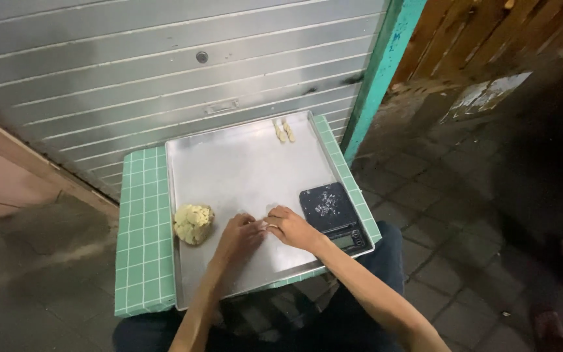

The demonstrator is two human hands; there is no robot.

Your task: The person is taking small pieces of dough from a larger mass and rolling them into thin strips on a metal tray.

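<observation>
Both hands' fingers (pixel 263 223) pinch together on a small dough bit (pixel 269 225), left of the scale (pixel 333 215).

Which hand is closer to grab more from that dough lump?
The left hand, probably. The dough lump lies just beside it on the metal tray, with nothing between. The right hand sits farther off, nearer the black scale.

screen (pixel 345 240): small pale rectangular display on the near edge of a black kitchen scale (pixel 332 215) | place: scale sits at the right near corner of the metal tray (pixel 242 163) | scale top: dusted with pale specks | packages, labels, signs: none seen
</observation>
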